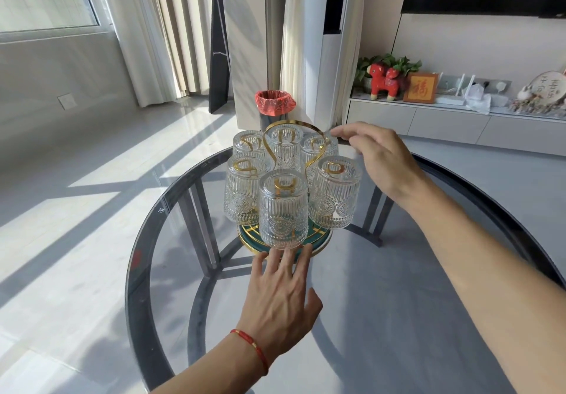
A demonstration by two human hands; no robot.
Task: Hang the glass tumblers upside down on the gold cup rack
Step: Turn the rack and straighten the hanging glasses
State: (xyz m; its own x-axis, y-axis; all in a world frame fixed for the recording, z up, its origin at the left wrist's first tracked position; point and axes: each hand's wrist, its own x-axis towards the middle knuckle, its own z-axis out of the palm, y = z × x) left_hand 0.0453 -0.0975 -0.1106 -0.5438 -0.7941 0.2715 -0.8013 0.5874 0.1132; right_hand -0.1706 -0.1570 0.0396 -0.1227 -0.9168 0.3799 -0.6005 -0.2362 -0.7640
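Left grip [283, 289] spread wide, fingertips below nearest tumbler [283, 209]; right grip [376, 154] loose beside rack handle [306, 130].

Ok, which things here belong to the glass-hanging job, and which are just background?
Job:
glass tumblers, six, all upside down on the pegs
gold cup rack
green tray base

Just about:
glass table
red-lined bin
red horse figure
framed plaque

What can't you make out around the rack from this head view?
- Gold cup rack pegs: blurred behind the ribbed glass tumblers.
- Right hand fingers: contact with the handle loop unclear.
- Left hand fingers: touching the green base or table, unclear.
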